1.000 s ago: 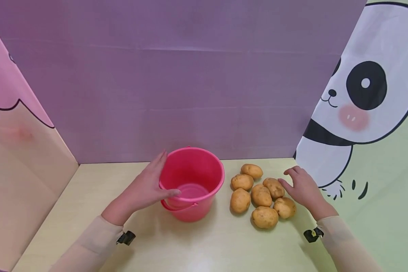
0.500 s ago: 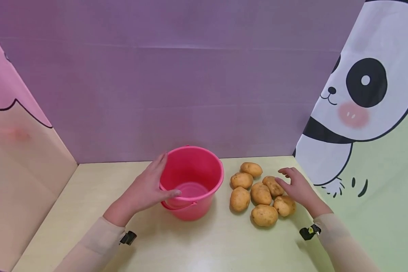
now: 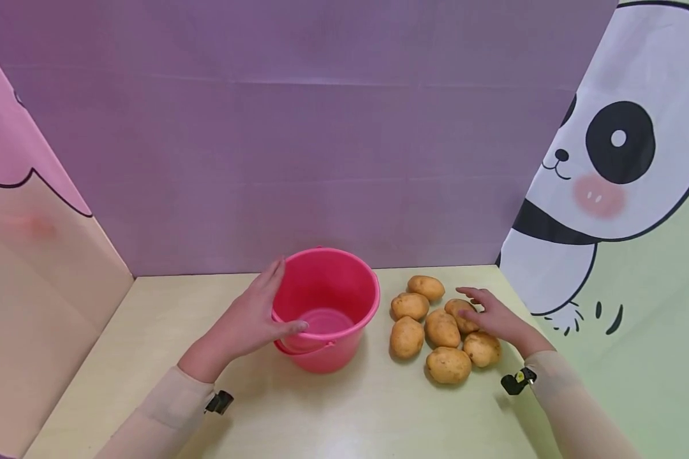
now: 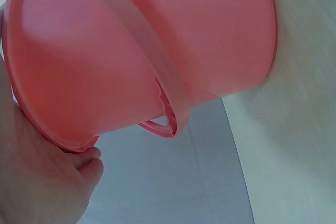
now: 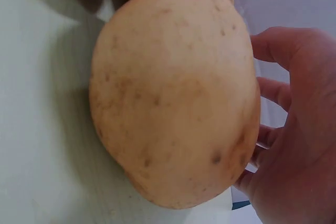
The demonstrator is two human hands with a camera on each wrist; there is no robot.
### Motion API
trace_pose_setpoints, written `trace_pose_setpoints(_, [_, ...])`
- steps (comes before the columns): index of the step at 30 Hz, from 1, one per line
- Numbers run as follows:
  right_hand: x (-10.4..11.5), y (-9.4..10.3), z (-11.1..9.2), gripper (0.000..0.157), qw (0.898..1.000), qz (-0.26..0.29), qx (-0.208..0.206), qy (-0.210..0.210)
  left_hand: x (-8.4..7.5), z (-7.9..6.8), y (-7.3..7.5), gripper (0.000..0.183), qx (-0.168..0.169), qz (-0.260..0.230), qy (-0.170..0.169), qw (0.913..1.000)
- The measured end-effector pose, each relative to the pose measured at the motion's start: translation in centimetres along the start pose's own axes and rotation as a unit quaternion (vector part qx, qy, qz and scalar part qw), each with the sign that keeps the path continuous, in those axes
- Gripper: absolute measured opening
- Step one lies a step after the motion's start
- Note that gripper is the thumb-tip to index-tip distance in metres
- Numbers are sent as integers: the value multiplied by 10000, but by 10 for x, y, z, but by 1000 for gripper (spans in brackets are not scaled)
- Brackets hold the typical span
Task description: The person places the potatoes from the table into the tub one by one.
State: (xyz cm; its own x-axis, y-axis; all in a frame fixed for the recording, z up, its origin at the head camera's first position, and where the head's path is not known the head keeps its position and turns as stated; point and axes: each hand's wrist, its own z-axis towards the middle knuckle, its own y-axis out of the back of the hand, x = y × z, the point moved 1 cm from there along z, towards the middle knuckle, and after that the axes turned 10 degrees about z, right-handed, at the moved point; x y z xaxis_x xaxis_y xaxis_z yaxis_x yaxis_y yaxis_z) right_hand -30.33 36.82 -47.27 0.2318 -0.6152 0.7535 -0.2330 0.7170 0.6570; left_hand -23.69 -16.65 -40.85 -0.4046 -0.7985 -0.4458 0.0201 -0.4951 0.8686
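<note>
A pink bucket [image 3: 327, 362] stands upright on the table, with nothing seen inside. My left hand [image 3: 251, 322] holds its left side, the thumb over the near rim and the fingers along the far rim. The left wrist view shows fingertips bent at the rim and the pink handle [image 4: 157, 56] hanging down. Several potatoes lie to the bucket's right. My right hand [image 3: 494, 317] hovers at the right potato [image 3: 453, 307], thumb over it and fingers beyond, partly hiding it. In the right wrist view a large potato [image 5: 173, 98] blocks sight of the fingertips, which look apart and loosely bent.
Other potatoes lie close together: one at the back [image 3: 427, 288], one at the left front [image 3: 406, 338], one nearest the front [image 3: 448, 365]. A purple backdrop [image 3: 321, 140] rises behind the pale table [image 3: 344, 421]. A panda-printed panel [image 3: 608, 204] borders the right side.
My right hand has moved left and a little down, from the right edge of the potatoes to over the right one. The left hand and bucket stay put.
</note>
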Motion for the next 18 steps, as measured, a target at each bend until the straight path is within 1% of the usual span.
trace_pose_setpoints(6, [0,2,0,65,9995,164,199,-195,-2,0,1,138,-7,-83,0,10000])
trace_pose_setpoints(11, [-9,1,1,65,9978,361,390,-393,-1,-1,0,139,-1,-78,17,10000])
trace_pose_setpoints(14, [-13,1,3,63,9976,389,452,-362,-1,-2,-1,139,-11,-57,14,10000])
trace_pose_setpoints(18, [-13,0,3,61,9977,499,357,-270,-1,-1,-1,138,-43,-48,0,10000])
